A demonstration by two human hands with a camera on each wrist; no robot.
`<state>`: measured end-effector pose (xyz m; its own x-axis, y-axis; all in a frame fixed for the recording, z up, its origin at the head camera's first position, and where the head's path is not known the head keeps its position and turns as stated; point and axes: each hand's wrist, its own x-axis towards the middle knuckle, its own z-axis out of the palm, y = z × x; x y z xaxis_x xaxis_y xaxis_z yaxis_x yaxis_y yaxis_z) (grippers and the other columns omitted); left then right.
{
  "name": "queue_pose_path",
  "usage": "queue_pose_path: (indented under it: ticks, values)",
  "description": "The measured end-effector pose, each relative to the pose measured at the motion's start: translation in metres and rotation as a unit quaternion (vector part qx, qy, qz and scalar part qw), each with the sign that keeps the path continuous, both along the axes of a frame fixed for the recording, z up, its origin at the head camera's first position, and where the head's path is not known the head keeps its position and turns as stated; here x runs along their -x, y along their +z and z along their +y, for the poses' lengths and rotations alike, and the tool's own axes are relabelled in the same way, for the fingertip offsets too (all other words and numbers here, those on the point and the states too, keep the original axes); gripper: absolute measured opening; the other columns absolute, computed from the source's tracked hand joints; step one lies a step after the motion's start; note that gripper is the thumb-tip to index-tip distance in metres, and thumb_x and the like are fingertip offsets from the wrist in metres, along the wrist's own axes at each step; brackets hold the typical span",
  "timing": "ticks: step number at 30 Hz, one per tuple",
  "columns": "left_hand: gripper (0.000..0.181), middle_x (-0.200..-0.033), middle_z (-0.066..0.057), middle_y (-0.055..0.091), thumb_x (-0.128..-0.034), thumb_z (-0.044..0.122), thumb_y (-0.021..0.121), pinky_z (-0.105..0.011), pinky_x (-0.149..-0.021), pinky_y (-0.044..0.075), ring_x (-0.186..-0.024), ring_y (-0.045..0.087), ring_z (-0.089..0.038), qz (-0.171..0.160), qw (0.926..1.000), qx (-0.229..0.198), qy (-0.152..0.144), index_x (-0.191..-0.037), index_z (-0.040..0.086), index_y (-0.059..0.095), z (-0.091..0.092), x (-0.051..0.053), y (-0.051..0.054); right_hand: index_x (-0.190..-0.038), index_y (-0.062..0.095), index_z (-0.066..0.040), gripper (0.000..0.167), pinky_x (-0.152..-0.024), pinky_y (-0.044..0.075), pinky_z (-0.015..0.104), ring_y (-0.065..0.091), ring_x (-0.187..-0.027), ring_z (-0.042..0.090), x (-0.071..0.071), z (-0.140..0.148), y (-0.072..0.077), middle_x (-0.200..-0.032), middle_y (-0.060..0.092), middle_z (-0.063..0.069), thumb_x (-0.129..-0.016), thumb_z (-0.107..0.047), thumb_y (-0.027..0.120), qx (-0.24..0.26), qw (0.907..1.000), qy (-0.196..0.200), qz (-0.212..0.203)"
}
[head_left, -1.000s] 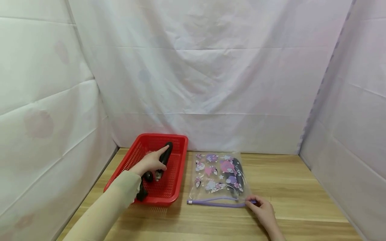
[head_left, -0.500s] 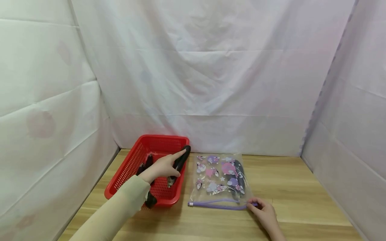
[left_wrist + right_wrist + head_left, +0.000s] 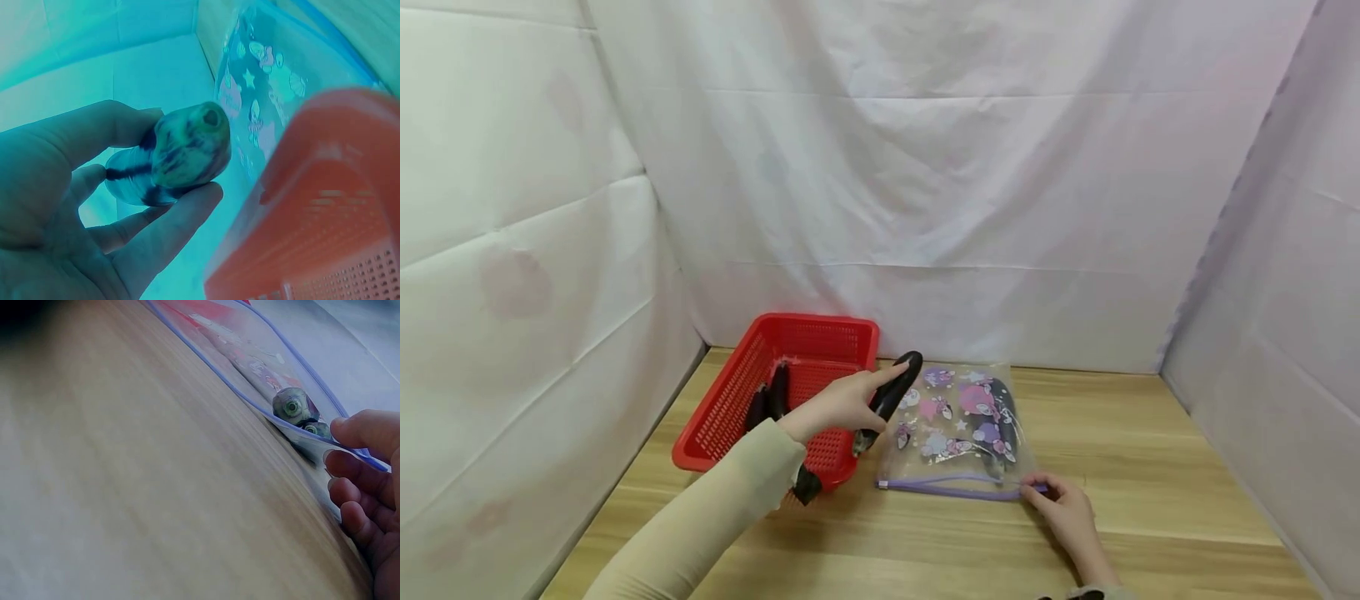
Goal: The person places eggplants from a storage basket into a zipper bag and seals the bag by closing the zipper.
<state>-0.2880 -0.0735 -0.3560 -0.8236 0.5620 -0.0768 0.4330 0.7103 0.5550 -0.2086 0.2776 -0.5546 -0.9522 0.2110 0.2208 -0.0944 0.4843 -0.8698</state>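
My left hand (image 3: pixel 842 407) grips a dark eggplant (image 3: pixel 897 392) in the air, between the red basket and the left side of the bag. In the left wrist view the eggplant's stem end (image 3: pixel 192 145) faces the camera, thumb and fingers around it. With thumb and fingertips my right hand (image 3: pixel 1064 515) pinches the right end of the purple zip edge of a clear printed bag (image 3: pixel 936 446). The bag lies flat, its mouth parted. In the right wrist view two eggplant stem ends (image 3: pixel 292 406) show inside it, one partly behind the other.
The red basket (image 3: pixel 700 417) stands left of the bag and holds several eggplants (image 3: pixel 778 387), partly hidden by my left arm. One stem end (image 3: pixel 807 485) lies at its front rim. White cloth walls (image 3: pixel 955 192) enclose the wooden table (image 3: pixel 1150 467) at the back and both sides.
My left hand has carried the eggplant right, out of the basket and over its right rim to the bag's left side. The right hand keeps its pinch on the bag's edge.
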Motion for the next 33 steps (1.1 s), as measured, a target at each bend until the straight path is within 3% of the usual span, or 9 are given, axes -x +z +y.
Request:
queue_pose_path:
  ticks: [3, 6, 8, 13, 18, 20, 25, 29, 33]
  values:
    - [0.094, -0.111, -0.008, 0.059, -0.0768, 0.010, 0.076, -0.029, -0.056, 0.047, -0.070, 0.051, -0.019, 0.009, 0.9997, 0.003, -0.022, -0.154, 0.030, 0.027, 0.002, -0.002, -0.001, -0.083, 0.072, -0.007, 0.007, -0.064, 0.043, 0.019, 0.055, -0.070, 0.005, 0.000, -0.005, -0.001, -0.080, 0.068, 0.000, -0.079, -0.008, 0.078, 0.011, 0.9999, -0.002, 0.004]
    - [0.093, -0.137, -0.010, 0.051, -0.0769, 0.011, 0.077, -0.029, -0.057, 0.048, -0.082, 0.054, -0.021, 0.014, 0.9998, 0.008, -0.014, -0.154, 0.028, 0.028, -0.006, -0.007, -0.004, -0.083, 0.072, -0.008, 0.008, -0.065, 0.044, 0.020, 0.055, -0.071, 0.004, 0.009, -0.018, -0.004, -0.080, 0.067, 0.000, -0.079, -0.009, 0.078, 0.017, 0.9996, 0.020, 0.000]
    - [0.093, -0.145, -0.010, 0.045, -0.0767, 0.011, 0.078, -0.029, -0.058, 0.048, -0.086, 0.054, -0.022, 0.014, 0.9999, 0.010, -0.001, -0.154, 0.028, 0.029, -0.014, -0.010, -0.006, -0.084, 0.072, -0.008, 0.008, -0.065, 0.044, 0.021, 0.055, -0.071, 0.005, 0.017, -0.028, -0.005, -0.081, 0.067, 0.000, -0.079, -0.011, 0.079, 0.029, 0.9985, 0.046, -0.001]
    - [0.093, -0.138, -0.013, 0.050, -0.0754, 0.010, 0.079, -0.030, -0.059, 0.049, -0.082, 0.053, -0.019, 0.012, 0.9999, 0.001, 0.009, -0.153, 0.025, 0.030, -0.025, -0.018, -0.012, -0.083, 0.072, -0.008, 0.008, -0.065, 0.045, 0.022, 0.055, -0.070, 0.006, 0.028, -0.047, -0.009, -0.080, 0.066, -0.002, -0.078, -0.010, 0.079, 0.038, 0.9969, 0.068, 0.009]
    - [0.093, -0.130, -0.012, 0.054, -0.0746, 0.010, 0.078, -0.028, -0.054, 0.050, -0.072, 0.054, -0.015, -0.012, 0.9999, -0.002, 0.000, -0.153, 0.031, 0.031, -0.019, -0.031, -0.018, -0.080, 0.072, -0.010, 0.008, -0.066, 0.044, 0.022, 0.055, -0.070, 0.006, 0.023, -0.049, -0.013, -0.078, 0.066, -0.004, -0.078, -0.007, 0.079, 0.025, 0.9982, 0.054, -0.004]
    - [0.094, -0.120, -0.011, 0.057, -0.0743, 0.011, 0.079, -0.027, -0.054, 0.050, -0.068, 0.053, -0.014, -0.019, 0.9998, 0.002, -0.001, -0.152, 0.033, 0.032, -0.016, -0.036, -0.019, -0.080, 0.071, -0.011, 0.008, -0.065, 0.044, 0.023, 0.055, -0.070, 0.007, 0.022, -0.049, -0.014, -0.078, 0.066, -0.004, -0.078, -0.008, 0.078, 0.021, 0.9981, 0.057, -0.008]
    - [0.094, -0.107, -0.004, 0.057, -0.0735, 0.012, 0.079, -0.025, -0.056, 0.048, -0.071, 0.052, -0.011, -0.004, 0.9993, 0.027, -0.026, -0.152, 0.035, 0.032, -0.005, -0.045, -0.020, -0.080, 0.071, -0.012, 0.007, -0.065, 0.044, 0.023, 0.056, -0.070, 0.006, 0.022, -0.047, -0.013, -0.078, 0.066, -0.004, -0.079, -0.010, 0.078, 0.012, 0.9982, 0.059, 0.003]
    - [0.095, -0.123, -0.003, 0.055, -0.0724, 0.014, 0.081, -0.023, -0.060, 0.047, -0.078, 0.051, -0.009, 0.011, 0.9970, 0.052, -0.056, -0.151, 0.036, 0.033, 0.005, -0.048, -0.023, -0.080, 0.071, -0.013, 0.008, -0.064, 0.044, 0.023, 0.055, -0.069, 0.006, 0.021, -0.043, -0.010, -0.077, 0.066, -0.004, -0.078, -0.010, 0.078, 0.008, 0.9985, 0.052, 0.012]
    - [0.094, -0.129, -0.006, 0.054, -0.0736, 0.015, 0.082, -0.022, -0.062, 0.047, -0.080, 0.051, -0.008, 0.003, 0.9950, 0.063, -0.077, -0.151, 0.036, 0.033, 0.013, -0.052, -0.029, -0.080, 0.071, -0.012, 0.007, -0.065, 0.044, 0.022, 0.055, -0.070, 0.006, 0.021, -0.039, -0.010, -0.078, 0.066, -0.004, -0.079, -0.011, 0.078, 0.004, 0.9990, 0.043, 0.008]
